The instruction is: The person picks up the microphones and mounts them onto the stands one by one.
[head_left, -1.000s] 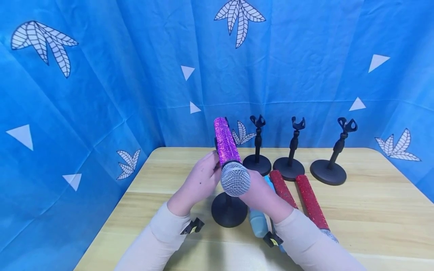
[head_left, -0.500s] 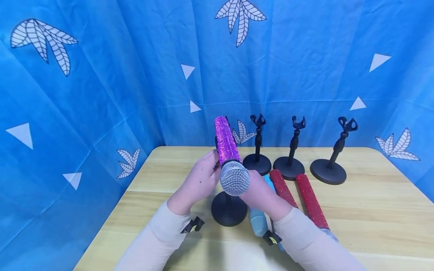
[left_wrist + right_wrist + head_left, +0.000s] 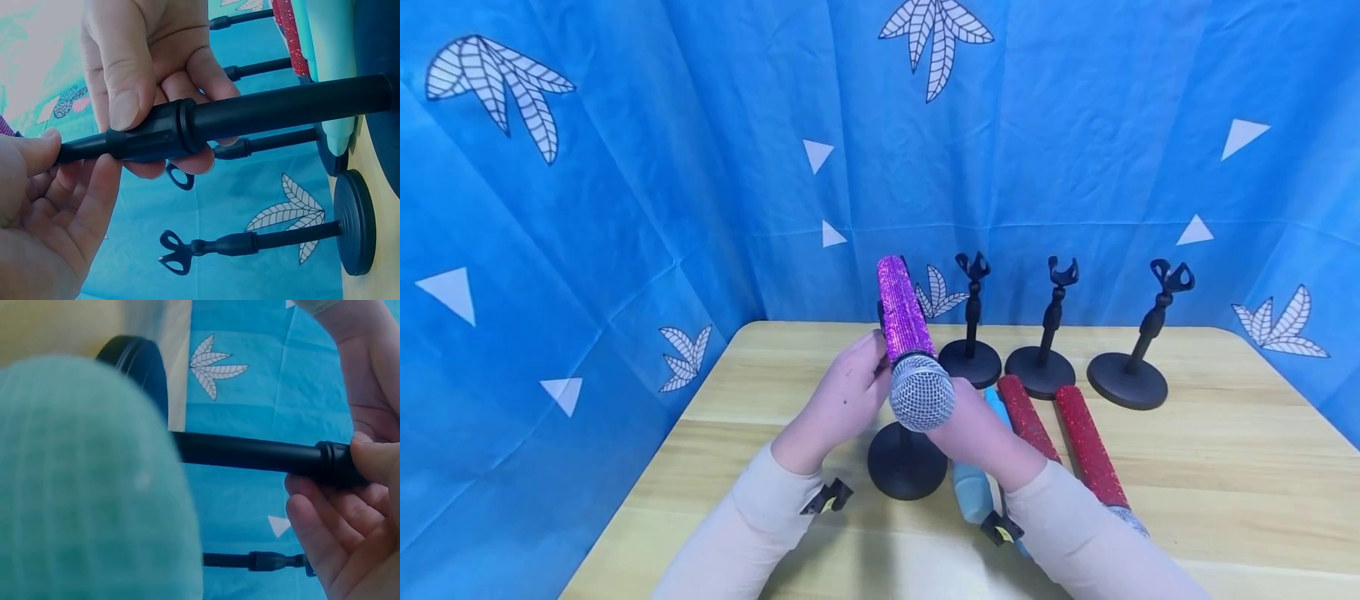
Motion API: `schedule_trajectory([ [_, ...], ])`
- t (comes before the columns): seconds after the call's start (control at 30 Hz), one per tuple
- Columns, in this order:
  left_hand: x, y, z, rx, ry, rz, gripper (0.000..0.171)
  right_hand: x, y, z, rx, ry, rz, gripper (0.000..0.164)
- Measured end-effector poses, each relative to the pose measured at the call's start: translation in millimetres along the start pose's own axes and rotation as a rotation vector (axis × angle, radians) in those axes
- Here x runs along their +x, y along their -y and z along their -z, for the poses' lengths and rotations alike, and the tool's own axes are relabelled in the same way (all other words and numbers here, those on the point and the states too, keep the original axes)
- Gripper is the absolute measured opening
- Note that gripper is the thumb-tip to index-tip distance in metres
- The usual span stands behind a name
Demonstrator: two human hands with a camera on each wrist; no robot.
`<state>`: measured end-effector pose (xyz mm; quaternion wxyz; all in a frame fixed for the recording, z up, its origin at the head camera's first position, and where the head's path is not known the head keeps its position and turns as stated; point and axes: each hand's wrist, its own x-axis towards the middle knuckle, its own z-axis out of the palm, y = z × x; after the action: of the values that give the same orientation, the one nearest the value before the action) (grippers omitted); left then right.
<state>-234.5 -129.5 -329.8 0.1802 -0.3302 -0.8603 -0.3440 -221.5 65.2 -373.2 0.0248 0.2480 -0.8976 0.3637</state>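
Note:
A purple glittery microphone (image 3: 904,312) with a silver mesh head (image 3: 922,393) sits tilted atop a black desk stand (image 3: 907,462), its head toward me. Behind it, my left hand (image 3: 842,400) pinches the stand's thin upper rod (image 3: 84,148), just below the microphone. My right hand (image 3: 977,429) grips the ribbed collar (image 3: 156,132) on the pole, thumb on one side and fingers curled on the other. In the head view the microphone hides most fingertips; both wrist views show them. Below the collar, the pole (image 3: 250,451) runs down to the round base.
Three more black stands, one at the left (image 3: 972,333), one in the middle (image 3: 1045,350) and one at the right (image 3: 1135,358), hold nothing. Two red glittery microphones (image 3: 1090,446) and a light blue microphone-shaped thing (image 3: 972,492) lie beside my right forearm. Blue cloth (image 3: 1075,150) hangs behind the wooden table (image 3: 1240,467).
The head view has shifted very slightly. Both hands keep their places on the stand, and the microphone stays on top.

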Motion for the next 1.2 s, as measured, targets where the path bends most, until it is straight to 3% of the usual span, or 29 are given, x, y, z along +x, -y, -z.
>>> schedule_trajectory([
  [0.2, 1.4, -0.6, -1.5, 0.007, -0.010, -0.002, 0.026, 0, -2, 2, -0.059, -0.009, 0.093, 0.011],
  [0.43, -0.2, 0.2, -1.0, -0.002, -0.006, 0.011, 0.029, 2, -3, 1, -0.059, 0.004, 0.083, 0.006],
  [0.73, -0.4, 4.3, -3.7, -0.114, 0.009, -0.010, 0.033, 4, -2, -4, -0.145, -0.140, 0.109, 0.018],
  [0.97, -5.0, 5.6, -3.5, -0.096, 0.051, 0.011, 0.032, -6, -3, 8, -0.103, -0.028, 0.047, 0.011],
  [1.07, -5.3, 4.3, -2.3, -0.071, 0.064, 0.024, 0.029, -6, -5, 11, -0.114, -0.006, 0.088, 0.003],
  [1.2, -4.8, 3.7, -1.1, -0.020, 0.052, 0.036, 0.024, -1, -8, 10, -0.148, -0.015, 0.183, 0.025],
])
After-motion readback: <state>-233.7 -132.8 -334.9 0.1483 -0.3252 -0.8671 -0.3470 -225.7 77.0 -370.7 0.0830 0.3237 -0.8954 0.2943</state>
